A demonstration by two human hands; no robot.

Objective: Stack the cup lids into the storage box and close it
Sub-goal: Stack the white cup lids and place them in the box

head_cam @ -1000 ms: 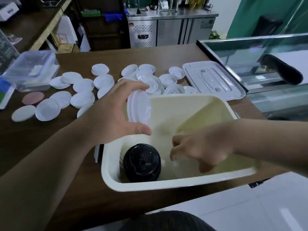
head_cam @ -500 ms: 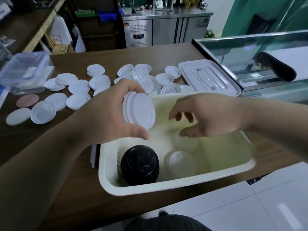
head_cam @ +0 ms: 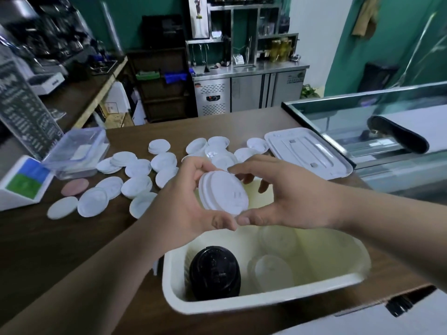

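A small stack of white cup lids is held on edge above the cream storage box. My left hand grips the stack from the left. My right hand cups it from the right, thumb and fingertips touching its rim. Inside the box stands a stack topped by a black lid, with white lids lying beside it. Several loose white lids are scattered on the brown counter beyond the box. The box's white cover lies flat at the back right.
A clear plastic container and a white card stand sit at the left. A pink disc lies near them. A glass display case borders the counter on the right. The counter's near edge runs just below the box.
My right hand has come up out of the box and reached the lid stack that my left hand holds. White lids now lie in the box where it was. The view has tilted upward.
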